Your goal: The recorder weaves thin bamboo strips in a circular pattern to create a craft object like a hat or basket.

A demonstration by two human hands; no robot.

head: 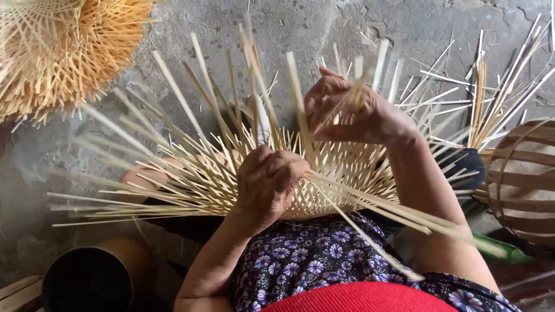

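Bamboo strips, pale and thin, fan out from a half-woven basket [324, 185] at frame centre, on the person's lap. Left hand [269, 182] w/ fingers curled shut, pressing the woven part down. Right hand [352, 112], upper centre, pinches one upright strip [298, 98]. Strips look light, springy, prob. snap if kinked; best held near the weave. Finished basket [63, 52] upper left.
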